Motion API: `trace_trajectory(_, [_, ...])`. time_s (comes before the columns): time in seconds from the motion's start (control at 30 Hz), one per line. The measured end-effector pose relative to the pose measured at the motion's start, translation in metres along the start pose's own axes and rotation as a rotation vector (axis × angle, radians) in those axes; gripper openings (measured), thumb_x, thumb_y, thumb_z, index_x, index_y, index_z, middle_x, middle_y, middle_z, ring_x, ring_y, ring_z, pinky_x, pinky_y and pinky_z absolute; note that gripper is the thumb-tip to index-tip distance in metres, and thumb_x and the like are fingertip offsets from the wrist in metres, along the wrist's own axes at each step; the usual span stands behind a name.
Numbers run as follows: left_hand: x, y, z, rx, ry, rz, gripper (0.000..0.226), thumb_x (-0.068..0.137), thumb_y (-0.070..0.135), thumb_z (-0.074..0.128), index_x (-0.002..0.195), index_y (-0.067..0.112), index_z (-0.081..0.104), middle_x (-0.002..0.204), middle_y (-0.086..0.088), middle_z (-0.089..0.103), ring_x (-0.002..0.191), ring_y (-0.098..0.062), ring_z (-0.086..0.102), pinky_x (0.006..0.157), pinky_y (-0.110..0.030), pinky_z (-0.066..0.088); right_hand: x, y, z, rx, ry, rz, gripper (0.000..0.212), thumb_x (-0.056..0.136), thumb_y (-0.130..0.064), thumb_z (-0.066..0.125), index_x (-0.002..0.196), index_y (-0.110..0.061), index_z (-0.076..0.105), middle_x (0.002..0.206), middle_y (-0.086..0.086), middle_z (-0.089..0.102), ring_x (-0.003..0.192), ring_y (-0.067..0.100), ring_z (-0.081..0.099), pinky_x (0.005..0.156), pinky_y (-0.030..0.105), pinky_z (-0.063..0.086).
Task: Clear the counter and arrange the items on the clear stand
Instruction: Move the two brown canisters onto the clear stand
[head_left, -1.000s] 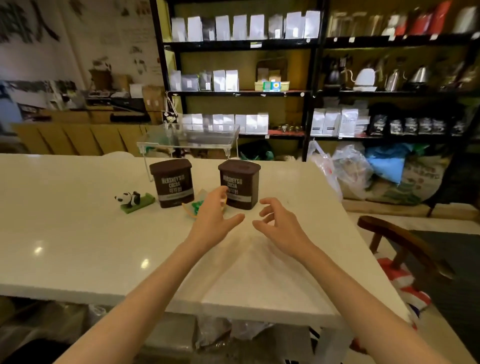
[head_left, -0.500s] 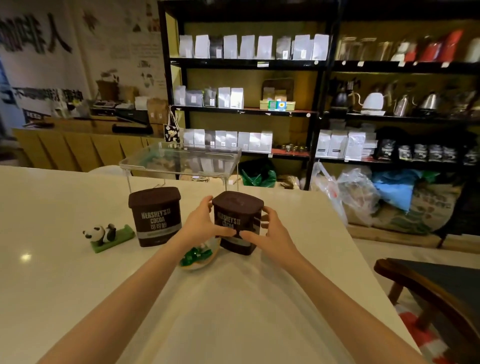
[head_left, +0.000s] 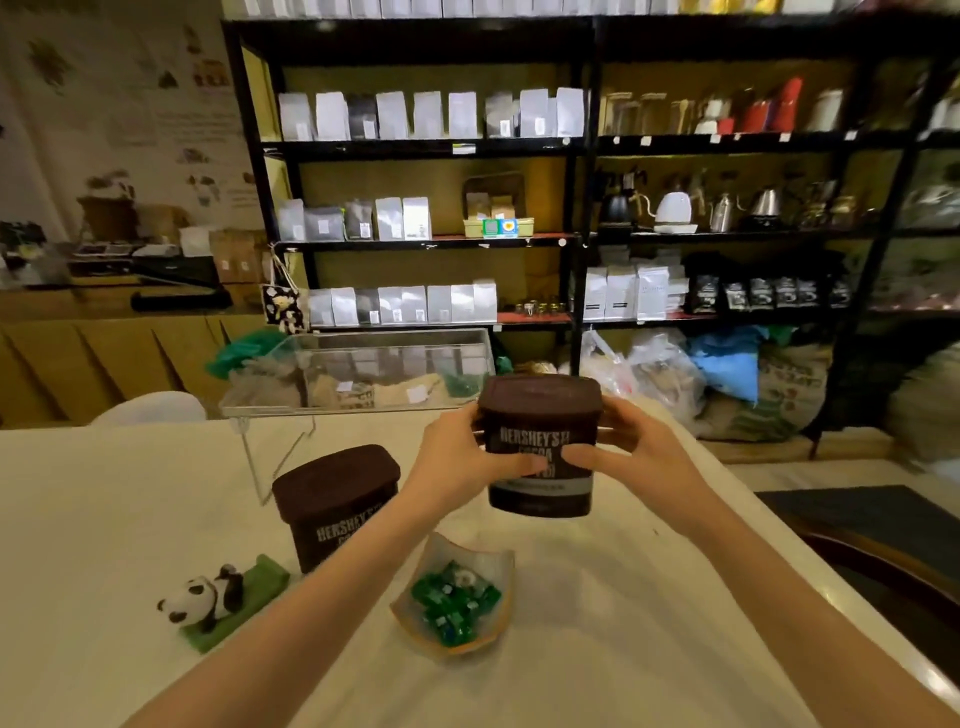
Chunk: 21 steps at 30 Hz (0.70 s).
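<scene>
A brown cocoa tub (head_left: 540, 415) hangs above the white counter (head_left: 104, 509), held between my left hand (head_left: 452, 457) and my right hand (head_left: 636, 449), one on each side. Its lid sits level with the top of the clear stand (head_left: 358, 374), just to the stand's right. A second cocoa tub (head_left: 335, 501) stands on the counter to the left. In front lie a glass dish of green candies (head_left: 457, 597) and a panda figure on a green base (head_left: 218, 603).
Black shelves (head_left: 576, 150) with white bags, kettles and bottles fill the wall behind. Plastic bags and sacks (head_left: 727, 374) lie on the floor at the right. A dark wooden chair (head_left: 872, 551) stands off the counter's right edge.
Both hands closed around the right cocoa tub and raised it off the counter toward the stand. The camera has moved closer and tilted up.
</scene>
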<state>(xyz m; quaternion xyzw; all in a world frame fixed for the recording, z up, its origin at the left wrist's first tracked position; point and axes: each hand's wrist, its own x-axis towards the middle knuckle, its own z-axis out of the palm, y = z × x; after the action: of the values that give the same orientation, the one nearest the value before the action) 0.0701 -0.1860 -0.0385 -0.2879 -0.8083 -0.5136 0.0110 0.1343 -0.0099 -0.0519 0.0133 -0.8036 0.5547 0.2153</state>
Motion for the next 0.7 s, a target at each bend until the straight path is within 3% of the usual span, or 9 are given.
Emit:
trace_trajectory(0.13, [0.009,0.037,-0.043,0.005,0.067,0.116,0.057,0.066,0.025,0.077,0.118,0.018,0.055,0.108,0.007,0.065,0.099,-0.005,0.054,0.078,-0.016,0.042,0.022,-0.053,-0.001,0.077,-0.024,-0.064,0.048,0.065,-0.027,0.074,0.110,-0.030,0.058,0.107,-0.007,0.069,0.103,0.015,0.065,0.087,0.037,0.054])
trace_trajectory(0.23, [0.022,0.052,-0.081,-0.047,0.135,0.114,0.060,0.064,0.028,0.079,0.117,0.017,0.053,0.097,0.010,0.061,0.093,-0.007,0.056,0.078,-0.021,0.047,0.044,-0.089,0.014,0.123,-0.034,-0.120,0.054,0.060,-0.033,0.071,0.112,-0.025,0.057,0.106,-0.001,0.068,0.101,0.019,0.066,0.083,0.036,0.056])
trace_trajectory(0.3, [0.031,0.057,-0.106,-0.079,0.162,0.092,0.063,0.064,0.027,0.079,0.119,0.016,0.050,0.099,0.008,0.060,0.097,-0.011,0.058,0.082,-0.028,0.050,0.063,-0.107,0.028,0.142,-0.029,-0.146,0.053,0.071,-0.024,0.070,0.120,-0.020,0.051,0.110,0.002,0.066,0.102,0.020,0.064,0.080,0.032,0.056])
trace_trajectory(0.37, [0.041,0.057,-0.133,-0.093,0.168,0.075,0.061,0.065,0.025,0.078,0.119,0.015,0.052,0.098,0.009,0.060,0.098,-0.012,0.058,0.079,-0.026,0.049,0.084,-0.121,0.046,0.171,-0.030,-0.151,0.048,0.078,-0.017,0.066,0.123,-0.017,0.048,0.113,0.003,0.065,0.102,0.020,0.063,0.082,0.033,0.056])
trace_trajectory(0.43, [0.052,0.052,-0.161,-0.094,0.166,0.050,0.059,0.065,0.024,0.079,0.118,0.015,0.055,0.103,0.006,0.064,0.099,-0.013,0.059,0.080,-0.027,0.051,0.106,-0.130,0.065,0.196,-0.052,-0.150,0.041,0.078,-0.016,0.067,0.116,-0.020,0.051,0.109,-0.001,0.067,0.100,0.017,0.065,0.080,0.031,0.057])
trace_trajectory(0.53, [0.067,0.035,-0.200,-0.108,0.164,-0.002,0.057,0.063,0.017,0.080,0.116,0.018,0.058,0.113,-0.002,0.067,0.105,-0.020,0.061,0.095,-0.042,0.050,0.138,-0.135,0.095,0.254,-0.089,-0.136,0.032,0.077,-0.017,0.068,0.106,-0.024,0.054,0.102,-0.008,0.068,0.097,0.012,0.065,0.073,0.025,0.059])
trace_trajectory(0.7, [0.084,0.000,-0.237,-0.136,0.248,-0.046,0.058,0.063,0.014,0.080,0.116,0.011,0.058,0.113,-0.004,0.068,0.104,-0.022,0.063,0.089,-0.040,0.054,0.183,-0.126,0.144,0.382,-0.196,-0.089,0.024,0.083,-0.014,0.061,0.104,-0.026,0.058,0.102,-0.004,0.068,0.100,0.016,0.064,0.080,0.032,0.057])
